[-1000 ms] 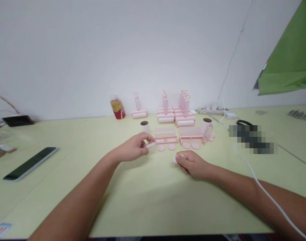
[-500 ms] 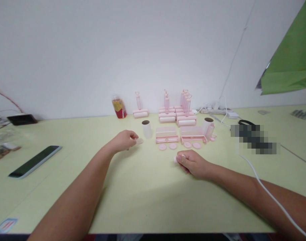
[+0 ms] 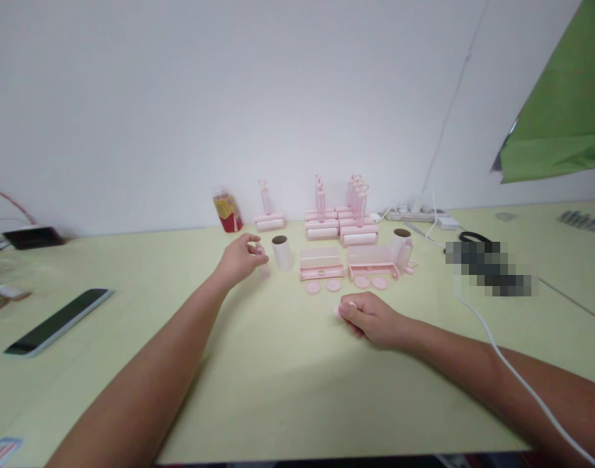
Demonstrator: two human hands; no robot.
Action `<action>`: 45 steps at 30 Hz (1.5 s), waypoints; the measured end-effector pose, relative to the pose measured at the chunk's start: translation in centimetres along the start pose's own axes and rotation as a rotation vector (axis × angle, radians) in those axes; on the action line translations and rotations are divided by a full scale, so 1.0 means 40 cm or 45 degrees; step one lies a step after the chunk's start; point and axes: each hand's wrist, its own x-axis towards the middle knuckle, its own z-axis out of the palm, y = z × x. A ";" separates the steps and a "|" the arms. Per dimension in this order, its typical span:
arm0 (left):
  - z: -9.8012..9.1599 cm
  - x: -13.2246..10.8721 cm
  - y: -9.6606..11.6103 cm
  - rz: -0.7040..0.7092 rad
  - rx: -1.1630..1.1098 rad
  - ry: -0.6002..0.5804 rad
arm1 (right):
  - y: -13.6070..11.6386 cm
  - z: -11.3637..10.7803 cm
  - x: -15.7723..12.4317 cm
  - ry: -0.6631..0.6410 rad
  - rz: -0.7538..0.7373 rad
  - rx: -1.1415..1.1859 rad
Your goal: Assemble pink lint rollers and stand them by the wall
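Observation:
My left hand (image 3: 240,260) reaches forward over the pale yellow table (image 3: 288,390) and is closed on a small pale pink plastic piece (image 3: 260,253), upright just left of a white paper roll (image 3: 281,252). Nearer to me, my right hand (image 3: 370,318) rests on the table as a loose fist, with a small pink part (image 3: 338,311) showing at its thumb. Between the hands and beyond lie two pink trays (image 3: 321,262) and several pink discs (image 3: 333,285). Assembled pink lint rollers (image 3: 358,224) stand in rows by the wall.
A dark phone (image 3: 58,321) lies at the left. A red and yellow packet (image 3: 227,210) leans at the wall. A second roll (image 3: 401,247) stands right of the trays. A power strip (image 3: 414,213) and white cable (image 3: 516,383) run along the right; green cloth (image 3: 560,123) hangs above.
My left hand moved away from the trays to the left and then farther forward, carrying the pink piece, which now stands upright beside the white roll. My right hand stayed put.

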 end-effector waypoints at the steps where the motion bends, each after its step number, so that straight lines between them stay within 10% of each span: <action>1: 0.005 0.004 0.001 -0.004 -0.022 -0.004 | 0.001 0.000 0.000 0.001 0.002 0.004; 39: 0.076 -0.046 0.056 0.197 0.094 -0.011 | 0.001 0.003 0.000 -0.019 0.042 -0.069; 45: 0.035 -0.083 0.115 0.288 0.158 0.368 | -0.003 0.003 0.001 -0.015 0.026 -0.083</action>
